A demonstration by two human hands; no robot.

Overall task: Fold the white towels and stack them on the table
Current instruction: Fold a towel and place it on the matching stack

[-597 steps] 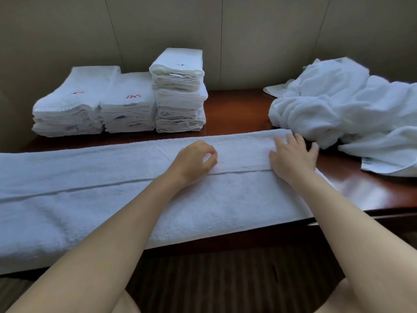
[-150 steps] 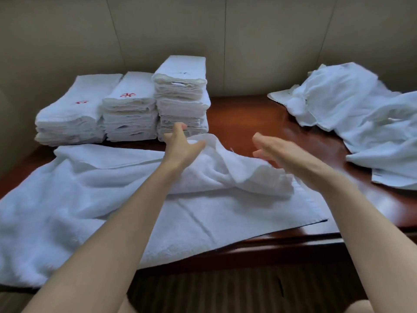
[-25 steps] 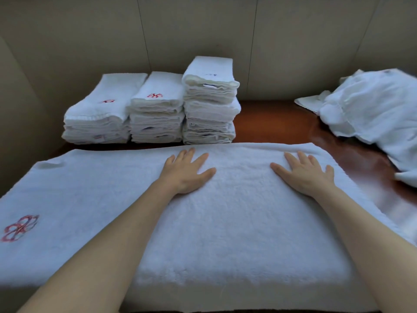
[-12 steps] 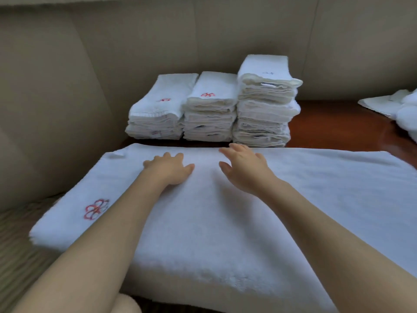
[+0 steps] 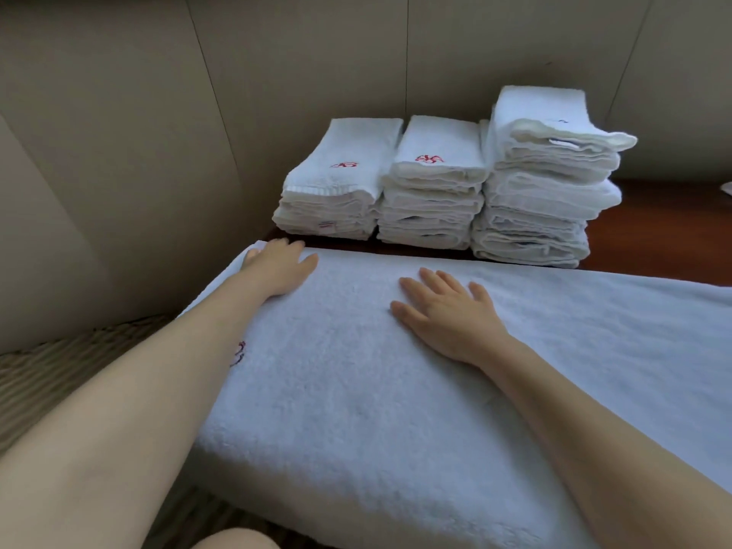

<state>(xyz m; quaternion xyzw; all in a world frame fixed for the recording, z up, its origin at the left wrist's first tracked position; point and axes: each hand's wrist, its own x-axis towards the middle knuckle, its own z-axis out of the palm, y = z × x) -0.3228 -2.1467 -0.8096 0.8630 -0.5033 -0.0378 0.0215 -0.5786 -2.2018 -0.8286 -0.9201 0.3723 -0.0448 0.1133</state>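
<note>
Your left hand (image 5: 277, 265) has slid to the towel (image 5: 396, 390) end, right hand (image 5: 447, 315) following, both flat-fingered, ready to fold.

Both palms flat on a white towel (image 5: 396, 390) spread over the table (image 5: 657, 239): left hand (image 5: 277, 267) at its far left corner, right hand (image 5: 447, 311) near the middle. Three stacks of folded towels (image 5: 435, 184) just behind, against the beige wall (image 5: 158, 112).
</note>
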